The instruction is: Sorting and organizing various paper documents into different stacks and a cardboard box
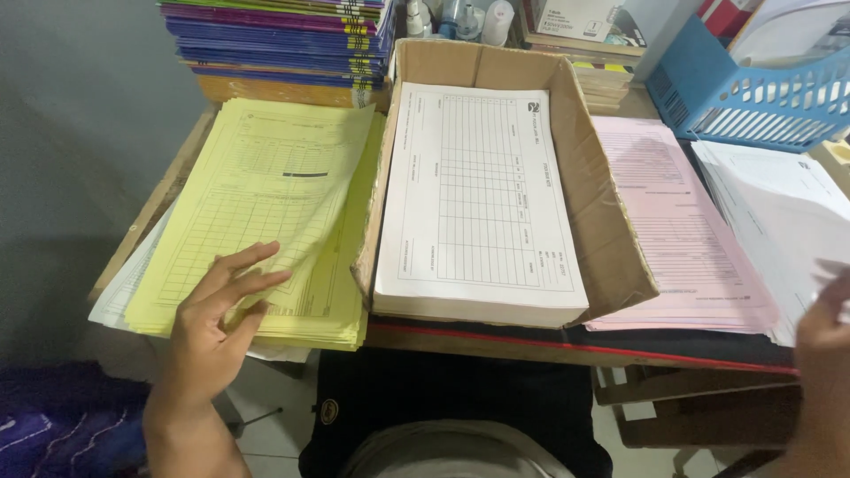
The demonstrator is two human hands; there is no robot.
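Note:
My left hand (217,319) rests with fingers spread on the near edge of a stack of yellow printed forms (274,195) at the left of the desk. The top yellow sheet bulges upward under my fingertips. My right hand (823,332) is at the far right edge of the view, blurred, beside a stack of white sheets (779,212); whether it grips a sheet is unclear. Between them, a thick stack of white gridded forms (482,204) lies in an open cardboard box (611,239). A stack of pink forms (682,239) lies to the right of the box.
A pile of purple-and-blue booklets (283,35) stands at the back left. A blue plastic file tray (753,97) sits at the back right. Small bottles and a box line the back edge. The wooden desk (496,341) has a red front strip.

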